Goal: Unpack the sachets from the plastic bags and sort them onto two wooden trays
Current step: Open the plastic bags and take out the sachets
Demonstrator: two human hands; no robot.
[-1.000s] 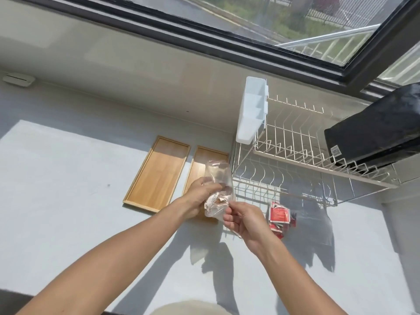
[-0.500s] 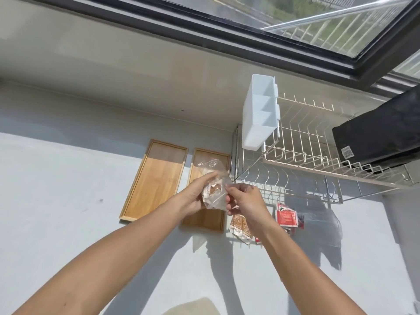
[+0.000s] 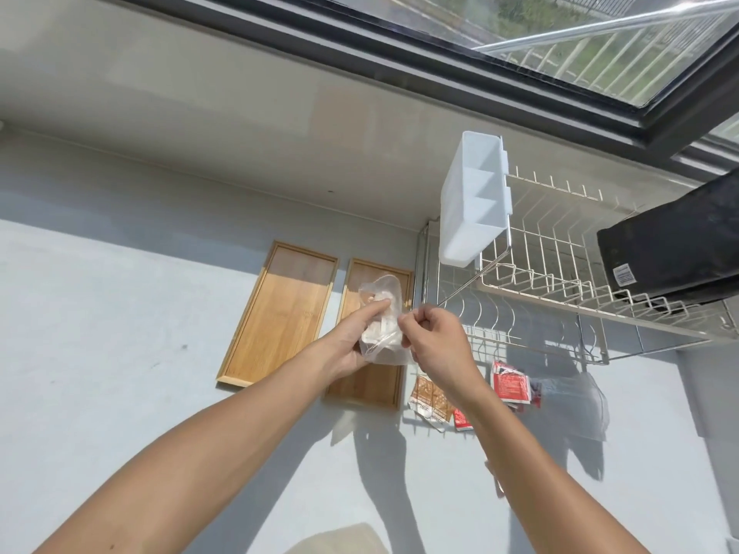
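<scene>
My left hand [image 3: 352, 341] and my right hand [image 3: 436, 345] both grip a clear plastic bag [image 3: 382, 321], held up over the right wooden tray [image 3: 360, 389]. Pale contents show inside the bag, but I cannot make them out. The left wooden tray [image 3: 280, 313] lies bare beside it. Orange-brown sachets [image 3: 430, 399] lie on the counter right of the trays, partly behind my right wrist. Red sachets [image 3: 512, 381] lie further right, next to another clear plastic bag [image 3: 576, 401].
A white wire dish rack [image 3: 552, 281] stands at the right, with a white plastic cutlery holder [image 3: 472, 201] on its left end and a black item [image 3: 676, 245] on top. The wall and window run along the back. The grey counter [image 3: 120, 333] spreads left.
Both hands have lifted the bag a little and brought it over the right tray. The orange-brown sachets now lie on the counter, in view from half a second ago.
</scene>
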